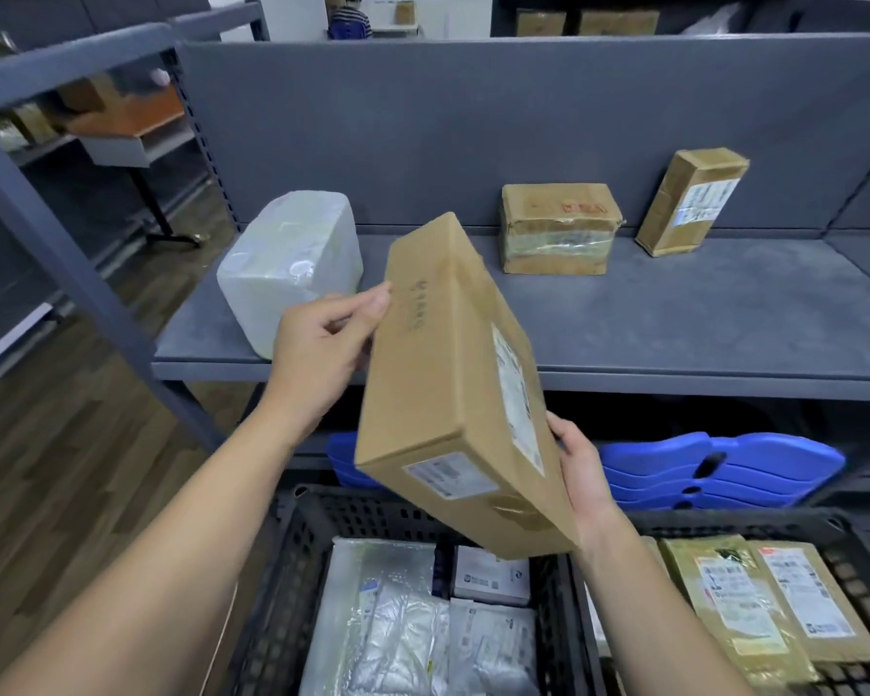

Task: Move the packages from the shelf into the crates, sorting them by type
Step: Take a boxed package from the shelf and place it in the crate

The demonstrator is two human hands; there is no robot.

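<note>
I hold a long flat cardboard box [453, 384] tilted in the air between the shelf and the crates. My left hand [322, 354] pinches its upper left edge, and my right hand [581, 474] grips its lower right side. On the grey shelf [674, 319] remain a white plastic-wrapped package [292, 263], a taped cardboard box [558, 228] and a smaller labelled box [691, 200] leaning on the back wall. Below, the left black crate [282, 570] holds white and silver plastic mailers. The right black crate [855, 550] holds brown labelled packages.
Blue plastic lids [724, 469] are stacked on the lower shelf behind the crates. The rack's grey upright [71, 273] slants down at the left, over a wooden floor [71, 469]. A person sits far off behind the rack, near more cardboard boxes.
</note>
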